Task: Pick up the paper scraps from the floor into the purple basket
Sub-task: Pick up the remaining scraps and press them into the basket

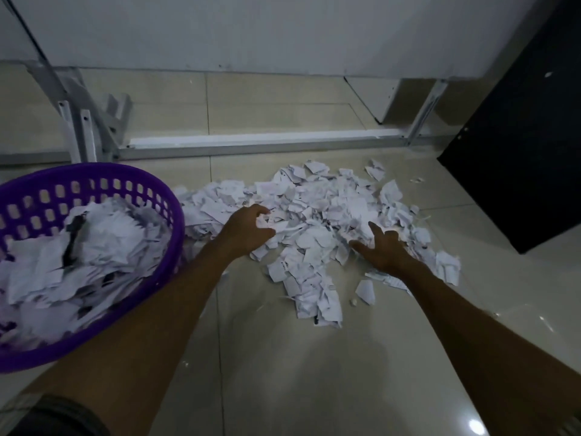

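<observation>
At the left, the purple basket (176, 215) is standing on the tiled floor (283, 372), already being filled well up with torn white paper. Just beside its right wall, the heap of paper scraps (330, 212) is lying spread over the floor, so the task is judged to be partly done, with a gathering step in hand. The left hand (248, 228) is being curled into the near edge of the heap, its fingers clenching round a bunch of scraps. Further right, the right hand (385, 248) is being pressed flat on the pile, fingers straight and spread, grasping nothing. The next move is judged to call for both hands being drawn together under a handful, then carried left over the basket rim. Faint print is showing on some scraps, but nothing is being made out as readable.
</observation>
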The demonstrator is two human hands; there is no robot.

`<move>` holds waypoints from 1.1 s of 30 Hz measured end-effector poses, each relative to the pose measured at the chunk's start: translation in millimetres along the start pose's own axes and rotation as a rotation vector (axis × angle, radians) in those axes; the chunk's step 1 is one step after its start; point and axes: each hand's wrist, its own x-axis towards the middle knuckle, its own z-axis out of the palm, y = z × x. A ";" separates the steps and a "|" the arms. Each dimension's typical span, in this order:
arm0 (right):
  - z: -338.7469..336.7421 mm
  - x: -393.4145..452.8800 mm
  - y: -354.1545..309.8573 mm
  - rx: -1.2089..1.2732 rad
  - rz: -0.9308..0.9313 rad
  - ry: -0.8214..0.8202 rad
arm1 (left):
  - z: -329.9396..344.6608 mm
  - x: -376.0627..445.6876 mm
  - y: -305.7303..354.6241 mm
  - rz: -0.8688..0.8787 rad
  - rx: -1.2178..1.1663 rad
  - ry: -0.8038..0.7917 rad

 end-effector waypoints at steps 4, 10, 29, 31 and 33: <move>15.4 8.1 6.5 0.094 0.019 -0.011 | 13.7 14.1 -32.6 -0.080 0.053 0.044; 46.3 23.1 4.9 0.074 0.000 -0.055 | 33.4 21.5 -58.1 -0.162 0.052 0.029; 60.6 15.8 -21.2 -0.068 -0.197 0.183 | 62.9 15.8 -30.2 -0.040 -0.093 -0.059; 60.7 12.5 -20.7 -0.055 -0.207 0.181 | 65.6 13.9 -29.0 -0.055 -0.116 -0.073; 59.8 10.9 -20.3 -0.013 -0.193 0.159 | 68.9 13.1 -26.7 -0.078 -0.139 -0.085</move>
